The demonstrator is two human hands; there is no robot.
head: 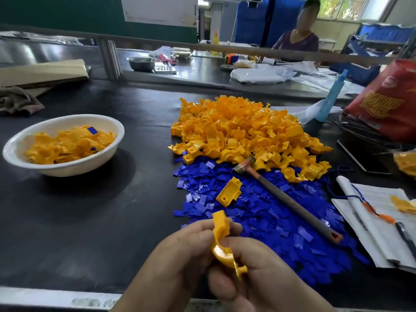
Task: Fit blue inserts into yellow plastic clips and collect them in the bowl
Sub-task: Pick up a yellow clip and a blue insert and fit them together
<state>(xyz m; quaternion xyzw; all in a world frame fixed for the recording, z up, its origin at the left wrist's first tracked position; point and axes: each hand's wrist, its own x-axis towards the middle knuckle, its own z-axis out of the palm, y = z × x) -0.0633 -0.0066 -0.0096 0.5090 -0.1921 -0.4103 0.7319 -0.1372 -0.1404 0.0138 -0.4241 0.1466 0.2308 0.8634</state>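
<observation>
Head view, 1 frame, contents of the bench.

Item 1: left hand (180, 255), low centre, fingers curled around the upper part of a yellow clip (221, 239); thumb pressed against its side.

Item 2: right hand (258, 273), just right of the left, fingers closed on the lower curved end of the same clip. The clip stands roughly upright between the 2 hands, above the near edge of the black mat (90, 221). Whether a blue insert sits in it cannot be told.

Item 3: white bowl (27, 163), left on the mat, well apart from the hands, part filled with yellow clips; a blue insert face shows on 1 near the top.

Item 4: heap of yellow clips (243, 129), centre right, far side of the mat.

Item 5: spread of blue inserts (270, 212), directly in front of that heap, reaching down to beside the right hand.

Item 6: 1 loose clip (229, 191) lying on the blue inserts.

Item 7: small hammer (290, 201), head touching the yellow heap, handle lying diagonally across the blue inserts.

Item 8: papers (382, 221) with a pen (405, 237), right edge.

Item 9: red bag (387, 97), far right; blue bottle (331, 97) beside it.

Item 10: a seated person (299, 37) at the bench beyond.
</observation>
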